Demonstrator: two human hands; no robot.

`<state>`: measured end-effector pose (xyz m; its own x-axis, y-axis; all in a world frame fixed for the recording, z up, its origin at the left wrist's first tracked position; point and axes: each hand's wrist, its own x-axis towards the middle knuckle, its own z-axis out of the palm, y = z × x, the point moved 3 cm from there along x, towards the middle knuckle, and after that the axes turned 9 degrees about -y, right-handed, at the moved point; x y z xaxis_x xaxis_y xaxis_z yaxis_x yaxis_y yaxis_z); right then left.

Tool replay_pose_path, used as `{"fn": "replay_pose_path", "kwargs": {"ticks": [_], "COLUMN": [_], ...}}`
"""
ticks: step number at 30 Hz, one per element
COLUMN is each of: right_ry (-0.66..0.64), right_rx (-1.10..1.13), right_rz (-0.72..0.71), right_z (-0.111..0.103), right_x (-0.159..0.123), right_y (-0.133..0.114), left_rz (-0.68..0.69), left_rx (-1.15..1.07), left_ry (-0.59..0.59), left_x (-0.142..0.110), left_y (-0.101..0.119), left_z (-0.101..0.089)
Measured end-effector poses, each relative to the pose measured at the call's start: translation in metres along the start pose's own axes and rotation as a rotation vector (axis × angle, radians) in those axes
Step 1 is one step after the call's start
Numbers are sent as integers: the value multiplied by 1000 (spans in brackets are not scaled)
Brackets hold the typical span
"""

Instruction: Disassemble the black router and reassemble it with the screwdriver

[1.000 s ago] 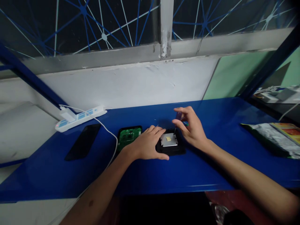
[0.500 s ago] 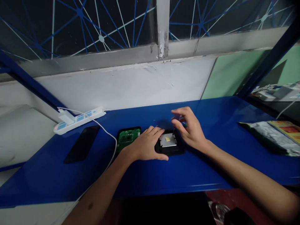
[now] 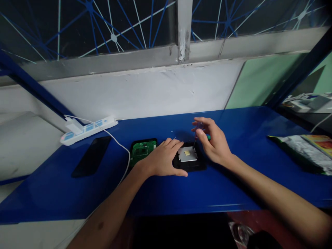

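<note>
My right hand [image 3: 214, 141] has its thumb and fingers around a screwdriver [image 3: 199, 126] with a translucent purple handle. The shaft slants down to the upper right corner of a silver metal plate [image 3: 190, 157], which has a small yellowish pad [image 3: 187, 152] on it. That plate sits in a black plastic casing [image 3: 201, 166]. Resting over the casing's left edge is my left hand [image 3: 164, 159], fingers stretched out and thumb spread apart at the front. Just left of it lies another black casing with a green circuit board [image 3: 141, 151], partly covered by my left hand and wrist.
A black phone-like slab [image 3: 92, 155] lies at the left on the blue table [image 3: 171, 197]. Behind it is a white power strip [image 3: 89, 130] with a plugged-in charger; its white cable [image 3: 121, 143] runs past my left arm. A foil bag [image 3: 302, 148] lies at the right.
The view has shifted slightly. My right hand has changed its finger position around the screwdriver, and more of the purple handle shows. My left hand stays on the casing.
</note>
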<state>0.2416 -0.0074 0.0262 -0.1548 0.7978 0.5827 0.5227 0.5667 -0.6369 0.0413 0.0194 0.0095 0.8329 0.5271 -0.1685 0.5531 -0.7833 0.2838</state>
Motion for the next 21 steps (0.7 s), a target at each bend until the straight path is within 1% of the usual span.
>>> {"fn": "replay_pose_path", "kwargs": {"ticks": [5, 14, 17, 21], "right_ry": [12, 68, 79, 43], "right_rx": [-43, -94, -83, -7], "right_rz": [14, -43, -52, -5], "right_z": [-1, -4, -5, -3], "right_x": [2, 4, 4, 2], "right_y": [-1, 1, -1, -1], "left_rz": [18, 19, 14, 7], "left_rx": [0, -4, -16, -11], "left_ry": [23, 14, 2, 3], "left_x": [0, 0, 0, 0], "left_y": [-2, -3, -2, -1], "left_z": [2, 3, 1, 1]}}
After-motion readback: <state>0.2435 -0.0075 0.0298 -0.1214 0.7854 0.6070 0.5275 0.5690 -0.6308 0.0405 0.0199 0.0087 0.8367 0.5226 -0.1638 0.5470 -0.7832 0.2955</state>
